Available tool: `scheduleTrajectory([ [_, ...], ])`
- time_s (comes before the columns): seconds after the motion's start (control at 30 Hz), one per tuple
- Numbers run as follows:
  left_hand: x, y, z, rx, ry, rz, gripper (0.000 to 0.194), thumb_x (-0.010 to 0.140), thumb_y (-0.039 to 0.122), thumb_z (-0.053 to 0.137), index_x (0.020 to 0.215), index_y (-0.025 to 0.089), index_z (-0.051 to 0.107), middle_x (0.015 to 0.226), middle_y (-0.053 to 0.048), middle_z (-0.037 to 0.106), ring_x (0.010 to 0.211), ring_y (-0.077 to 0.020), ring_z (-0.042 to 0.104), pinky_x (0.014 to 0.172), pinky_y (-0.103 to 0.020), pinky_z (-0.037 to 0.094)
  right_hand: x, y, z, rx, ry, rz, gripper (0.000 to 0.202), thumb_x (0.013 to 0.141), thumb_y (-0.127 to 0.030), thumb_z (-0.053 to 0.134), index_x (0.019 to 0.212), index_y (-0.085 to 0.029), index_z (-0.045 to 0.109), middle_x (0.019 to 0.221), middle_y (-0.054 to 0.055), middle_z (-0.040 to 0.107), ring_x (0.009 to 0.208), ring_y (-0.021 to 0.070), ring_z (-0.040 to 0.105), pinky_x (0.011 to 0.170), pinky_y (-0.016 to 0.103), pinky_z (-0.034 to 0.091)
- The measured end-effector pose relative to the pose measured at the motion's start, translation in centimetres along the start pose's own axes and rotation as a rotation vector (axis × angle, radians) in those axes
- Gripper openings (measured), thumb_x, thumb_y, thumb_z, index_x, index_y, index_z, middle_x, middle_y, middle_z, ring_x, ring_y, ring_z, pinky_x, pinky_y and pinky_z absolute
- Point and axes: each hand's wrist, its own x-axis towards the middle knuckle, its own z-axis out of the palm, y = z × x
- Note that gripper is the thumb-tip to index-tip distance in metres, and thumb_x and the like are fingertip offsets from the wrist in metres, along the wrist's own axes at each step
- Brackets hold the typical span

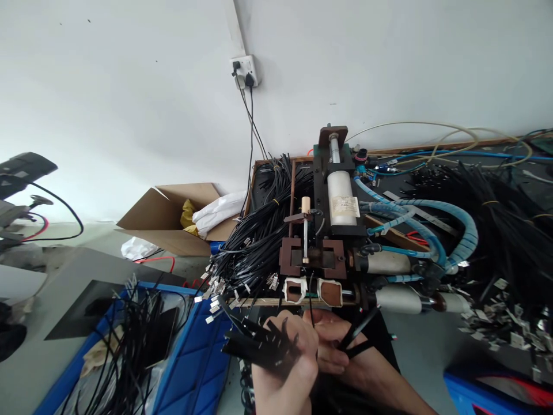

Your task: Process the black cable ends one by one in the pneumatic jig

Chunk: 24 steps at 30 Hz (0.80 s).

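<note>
Your left hand (287,357) is in front of the machine (343,199), raised, wrist low, fingers curled shut around the bundle (254,349) of black cables; the bundle's ends fan out to the left. Your right hand (337,346) is beside it, forearm angled in from lower right, fingers closed on black strands (360,331). Fingertip detail is partly hidden.

Note the clearances: the machine's front clamp (313,257) lies directly beyond both hands. Hoses (462,225) loop on the machine's right. A cable pile (259,242) lies on its left; another pile (496,230) lies past the hoses. Left of the machine, a blue bin (194,351) is nearer you, and a carton (151,216) is farther back.
</note>
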Motion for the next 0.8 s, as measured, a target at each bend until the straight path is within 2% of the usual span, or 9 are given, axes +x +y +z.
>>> scheduleTrajectory([
  [0.13, 0.3, -0.5, -0.4, 0.004, -0.095, 0.018, 0.029, 0.084, 0.039, 0.089, 0.083, 0.023, 0.066, 0.070, 0.001, 0.053, 0.063, -0.0157, 0.048, 0.065, -0.033, 0.044, -0.3, 0.2, -0.4, -0.012, 0.064, 0.066, 0.020, 0.087, -0.035, 0.084, 0.089, -0.015, 0.081, 0.050, -0.005, 0.059, 0.028, 0.0016, 0.021, 0.029, 0.017, 0.016],
  [0.23, 0.6, -0.6, -0.6, -0.005, -0.159, 0.027, 0.024, 0.086, 0.037, 0.087, 0.085, 0.024, 0.067, 0.070, 0.002, 0.053, 0.064, -0.0152, 0.049, 0.065, -0.031, 0.044, -0.3, 0.3, -0.5, -0.027, 0.096, 0.064, 0.022, 0.081, -0.038, 0.089, 0.079, -0.017, 0.083, 0.040, -0.005, 0.051, 0.028, 0.0039, 0.024, 0.029, 0.019, 0.015],
  [0.33, 0.7, -0.5, -0.5, -0.023, -0.149, 0.028, 0.023, 0.086, 0.036, 0.087, 0.084, 0.024, 0.067, 0.070, 0.002, 0.053, 0.066, -0.0155, 0.050, 0.067, -0.031, 0.045, -0.4, 0.1, -0.3, -0.040, 0.115, 0.061, 0.033, 0.073, -0.046, 0.094, 0.070, -0.015, 0.081, 0.044, -0.002, 0.057, 0.030, 0.0030, 0.031, 0.031, 0.018, 0.019],
  [0.4, 0.7, -0.6, -0.4, -0.028, -0.160, 0.033, 0.022, 0.085, 0.035, 0.087, 0.084, 0.024, 0.068, 0.071, 0.002, 0.054, 0.065, -0.0156, 0.051, 0.067, -0.031, 0.046, -0.6, -0.3, 0.0, -0.043, 0.131, 0.059, 0.035, 0.075, -0.048, 0.093, 0.073, -0.015, 0.081, 0.047, -0.002, 0.059, 0.033, 0.0030, 0.033, 0.034, 0.017, 0.022],
  [0.57, 0.9, -1.0, -0.2, -0.036, -0.199, 0.047, 0.022, 0.086, 0.035, 0.087, 0.087, 0.024, 0.067, 0.072, 0.001, 0.055, 0.064, -0.0155, 0.051, 0.065, -0.031, 0.047, -1.1, -1.4, 0.7, -0.033, 0.147, 0.045, 0.035, 0.077, -0.047, 0.094, 0.069, -0.017, 0.077, 0.044, -0.005, 0.054, 0.035, 0.0041, 0.033, 0.037, 0.016, 0.027],
  [0.8, 1.2, -1.3, -0.2, -0.082, -0.324, 0.014, 0.013, 0.094, 0.031, 0.080, 0.096, 0.025, 0.069, 0.076, 0.000, 0.055, 0.068, -0.0154, 0.050, 0.062, -0.029, 0.047, -1.3, -1.9, 0.6, -0.022, 0.144, 0.049, 0.039, 0.075, -0.049, 0.095, 0.070, -0.016, 0.076, 0.042, -0.007, 0.051, 0.035, 0.0038, 0.033, 0.038, 0.015, 0.029],
])
